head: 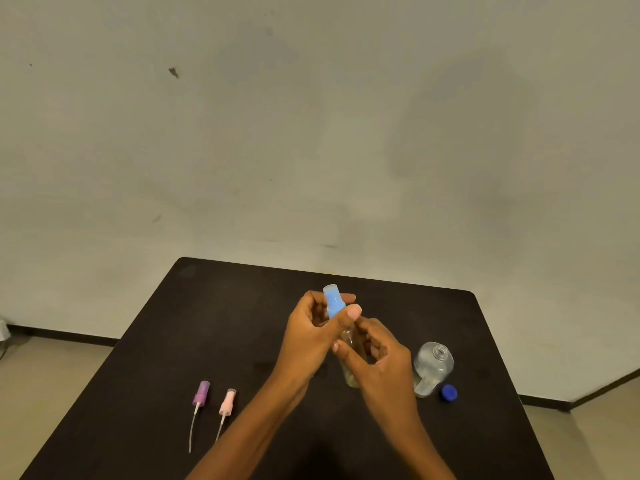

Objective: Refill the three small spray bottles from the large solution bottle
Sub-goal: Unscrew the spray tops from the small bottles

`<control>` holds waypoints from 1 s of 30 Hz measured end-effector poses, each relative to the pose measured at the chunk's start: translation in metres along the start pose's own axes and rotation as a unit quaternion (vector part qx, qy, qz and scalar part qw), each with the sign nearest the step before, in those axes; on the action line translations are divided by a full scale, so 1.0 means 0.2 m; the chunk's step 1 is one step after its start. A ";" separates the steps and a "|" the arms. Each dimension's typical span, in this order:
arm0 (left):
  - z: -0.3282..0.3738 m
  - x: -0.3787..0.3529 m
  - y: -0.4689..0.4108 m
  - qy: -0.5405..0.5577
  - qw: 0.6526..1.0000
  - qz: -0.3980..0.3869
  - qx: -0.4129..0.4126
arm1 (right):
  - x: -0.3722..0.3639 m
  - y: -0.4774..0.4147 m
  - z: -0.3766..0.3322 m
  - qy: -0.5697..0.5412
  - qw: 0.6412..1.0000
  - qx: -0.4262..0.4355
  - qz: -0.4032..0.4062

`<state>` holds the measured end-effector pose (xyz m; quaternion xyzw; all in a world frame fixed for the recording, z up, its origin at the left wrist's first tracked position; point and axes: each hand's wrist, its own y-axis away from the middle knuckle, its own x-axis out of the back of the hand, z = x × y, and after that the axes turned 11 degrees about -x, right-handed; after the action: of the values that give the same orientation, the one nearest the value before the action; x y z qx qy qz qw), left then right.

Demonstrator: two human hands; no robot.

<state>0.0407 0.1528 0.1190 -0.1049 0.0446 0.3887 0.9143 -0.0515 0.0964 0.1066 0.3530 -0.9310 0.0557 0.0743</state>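
A small clear spray bottle (350,367) with a light blue spray top (333,301) is held above the black table (207,323). My left hand (311,336) pinches the blue top between thumb and fingers. My right hand (379,358) grips the bottle's clear body below it. The large clear solution bottle (433,367) stands uncapped just right of my right hand, with its dark blue cap (449,392) lying beside it. A purple spray top (200,396) and a pink spray top (227,403), each with a dip tube, lie on the table at the left.
The table's far edge runs close to a plain wall. Floor shows on both sides of the table. The other small bottle bodies are not visible.
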 end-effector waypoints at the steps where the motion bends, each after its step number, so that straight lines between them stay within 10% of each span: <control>1: 0.00 0.01 -0.01 0.031 0.999 -0.022 -0.004 | 0.00 0.00 0.00 -0.007 1.000 0.002 0.000; 30: 0.02 0.11 -0.07 0.101 0.990 -0.096 -0.001 | 0.01 -0.04 -0.02 -0.068 0.997 -0.028 -0.013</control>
<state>0.0664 0.1603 0.1207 -0.1485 0.1262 0.2866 0.9380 -0.0483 0.0899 0.1124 0.3657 -0.9305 0.0044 0.0212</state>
